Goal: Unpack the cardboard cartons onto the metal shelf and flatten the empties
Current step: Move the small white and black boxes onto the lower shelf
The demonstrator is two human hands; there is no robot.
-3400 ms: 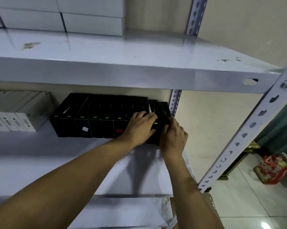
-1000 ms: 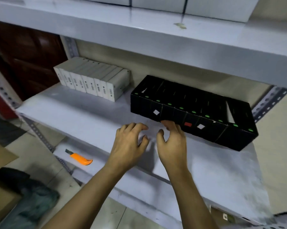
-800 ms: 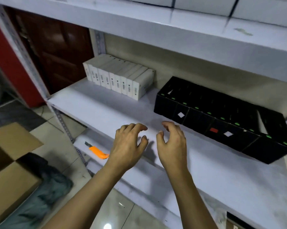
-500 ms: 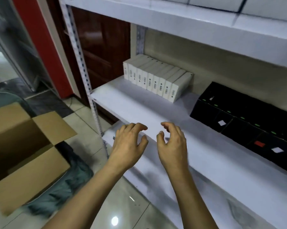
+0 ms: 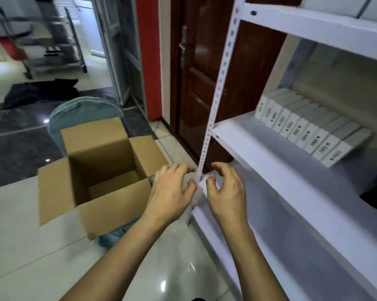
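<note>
An open brown cardboard carton (image 5: 100, 172) stands on the floor at the left, flaps spread, its inside showing only bare cardboard. The white metal shelf (image 5: 259, 153) fills the right side, with a row of white boxes (image 5: 309, 129) on its middle level. My left hand (image 5: 171, 192) and my right hand (image 5: 226, 190) hover side by side in front of the shelf's perforated corner post (image 5: 215, 98), fingers loosely curled, holding nothing. Just right of the carton hangs my left hand, not touching it.
A grey-green cloth bag (image 5: 85, 109) lies behind and under the carton. A dark wooden door (image 5: 205, 68) stands behind the shelf post. A metal cart (image 5: 46, 35) and a black cloth (image 5: 39, 92) are far left. Glossy floor tiles (image 5: 42, 257) lie in front.
My view has swung left from the black boxes on the shelf to the carton on the floor. Both hands left the black boxes and now hang free, keeping the same pose.
</note>
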